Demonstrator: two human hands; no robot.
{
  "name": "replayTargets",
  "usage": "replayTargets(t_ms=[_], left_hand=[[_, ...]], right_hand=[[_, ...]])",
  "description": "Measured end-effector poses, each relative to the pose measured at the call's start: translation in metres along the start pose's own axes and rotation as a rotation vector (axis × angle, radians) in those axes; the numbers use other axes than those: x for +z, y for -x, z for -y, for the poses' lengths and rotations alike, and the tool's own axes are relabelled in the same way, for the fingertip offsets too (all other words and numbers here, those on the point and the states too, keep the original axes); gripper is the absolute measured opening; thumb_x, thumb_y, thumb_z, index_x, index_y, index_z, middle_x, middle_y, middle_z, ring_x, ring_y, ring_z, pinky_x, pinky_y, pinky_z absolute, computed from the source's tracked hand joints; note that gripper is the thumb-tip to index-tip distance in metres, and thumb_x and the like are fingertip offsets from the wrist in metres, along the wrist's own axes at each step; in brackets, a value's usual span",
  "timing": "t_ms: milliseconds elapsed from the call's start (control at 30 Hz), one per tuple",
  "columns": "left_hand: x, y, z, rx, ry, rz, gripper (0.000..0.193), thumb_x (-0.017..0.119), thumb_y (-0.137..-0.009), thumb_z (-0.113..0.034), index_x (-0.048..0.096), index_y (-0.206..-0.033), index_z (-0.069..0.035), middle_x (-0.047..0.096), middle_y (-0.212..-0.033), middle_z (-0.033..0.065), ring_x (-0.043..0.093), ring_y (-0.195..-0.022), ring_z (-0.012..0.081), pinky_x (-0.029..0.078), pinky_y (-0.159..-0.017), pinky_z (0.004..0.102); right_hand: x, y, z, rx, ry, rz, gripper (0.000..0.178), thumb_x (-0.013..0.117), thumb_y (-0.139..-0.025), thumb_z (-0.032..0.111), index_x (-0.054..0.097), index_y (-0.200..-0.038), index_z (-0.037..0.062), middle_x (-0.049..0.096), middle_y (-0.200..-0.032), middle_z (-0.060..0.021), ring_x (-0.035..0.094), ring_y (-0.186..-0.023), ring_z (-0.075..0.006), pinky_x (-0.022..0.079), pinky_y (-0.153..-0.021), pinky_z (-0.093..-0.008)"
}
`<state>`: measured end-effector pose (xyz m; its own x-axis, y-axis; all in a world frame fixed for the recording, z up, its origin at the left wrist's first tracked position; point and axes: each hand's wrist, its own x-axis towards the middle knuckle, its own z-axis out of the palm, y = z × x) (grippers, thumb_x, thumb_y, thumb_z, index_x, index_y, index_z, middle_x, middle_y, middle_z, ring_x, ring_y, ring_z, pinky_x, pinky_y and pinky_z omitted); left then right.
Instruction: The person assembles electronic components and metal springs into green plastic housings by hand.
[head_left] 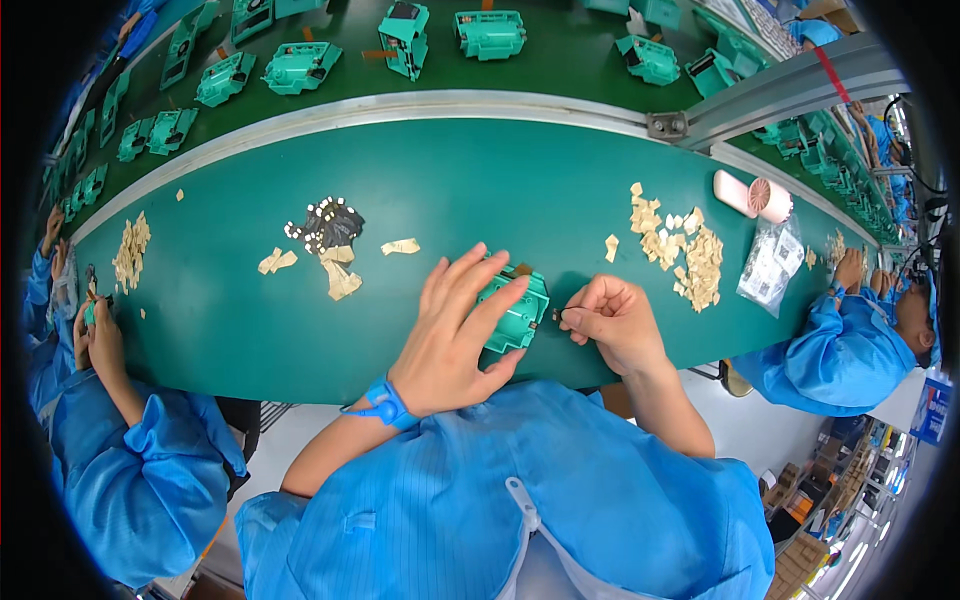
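A green plastic housing (522,318) lies on the table in front of me, its ribbed inside facing up. My left hand (455,325) reaches over its left side, fingers across the top and thumb at the near edge, holding it steady. Part of the housing is hidden under those fingers. Just right of it, my right hand (612,322) is closed in a pinch on a small dark part (558,315), too small to make out fully. A blue wrist strap (385,402) is round my left wrist.
A pile of black wires with white connectors (332,222) lies left of centre. Beige paper pieces (700,265) are heaped at right, near a clear bag (770,262) and a pink handheld fan (760,197). More green housings (302,66) sit beyond the metal rail. Co-workers sit on both sides.
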<state>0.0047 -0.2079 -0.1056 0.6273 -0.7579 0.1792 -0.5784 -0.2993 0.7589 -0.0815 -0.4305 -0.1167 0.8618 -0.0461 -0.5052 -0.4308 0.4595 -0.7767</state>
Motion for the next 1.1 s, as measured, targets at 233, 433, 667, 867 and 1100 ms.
replayTargets(t_ms=[233,433,667,867,1100], left_hand=[[0.011,0.001,-0.001,-0.041,-0.006,-0.088,0.062,0.08,-0.064,-0.012,0.059,-0.121,-0.004,0.049,-0.131,0.0161,0.042,-0.126,0.0403,0.039,-0.102,0.049],[0.01,0.002,0.002,-0.029,-0.024,-0.087,0.062,0.081,-0.063,-0.013,0.059,-0.12,-0.003,0.05,-0.13,0.0162,0.043,-0.126,0.0401,0.039,-0.101,0.0484],[0.012,0.002,0.003,-0.042,-0.058,-0.098,0.063,0.081,-0.062,-0.014,0.06,-0.12,-0.003,0.05,-0.13,0.0161,0.043,-0.125,0.0396,0.04,-0.101,0.0481],[0.012,0.002,0.003,-0.046,-0.063,-0.1,0.062,0.081,-0.061,-0.013,0.06,-0.119,-0.003,0.05,-0.129,0.016,0.044,-0.124,0.0391,0.04,-0.1,0.0476],[0.013,0.001,0.004,-0.036,-0.071,-0.099,0.062,0.081,-0.061,-0.012,0.061,-0.118,-0.002,0.051,-0.128,0.0162,0.044,-0.124,0.0393,0.041,-0.1,0.0474]], right_hand=[[0.017,0.008,-0.007,-0.015,0.034,-0.006,0.02,0.072,-0.077,-0.009,0.056,-0.077,0.0029,0.066,-0.079,-0.0075,0.063,-0.068,-0.0089,0.05,-0.06,-0.021],[0.023,0.009,-0.008,-0.03,-0.007,-0.01,0.022,0.07,-0.078,-0.011,0.054,-0.076,0.0036,0.064,-0.081,-0.005,0.062,-0.07,-0.0072,0.05,-0.061,-0.0208],[0.028,0.009,-0.011,-0.079,0.049,-0.011,0.023,0.069,-0.079,-0.011,0.052,-0.076,0.0044,0.063,-0.081,-0.0041,0.06,-0.072,-0.0054,0.049,-0.063,-0.02],[0.029,0.006,-0.011,-0.089,0.07,0.005,0.023,0.068,-0.079,-0.01,0.051,-0.076,0.0048,0.062,-0.081,-0.0033,0.058,-0.071,-0.0046,0.048,-0.062,-0.0196],[0.031,0.004,-0.013,-0.107,0.091,-0.007,0.024,0.067,-0.079,-0.011,0.05,-0.075,0.0049,0.062,-0.079,-0.0025,0.057,-0.07,-0.0037,0.046,-0.059,-0.0193]])
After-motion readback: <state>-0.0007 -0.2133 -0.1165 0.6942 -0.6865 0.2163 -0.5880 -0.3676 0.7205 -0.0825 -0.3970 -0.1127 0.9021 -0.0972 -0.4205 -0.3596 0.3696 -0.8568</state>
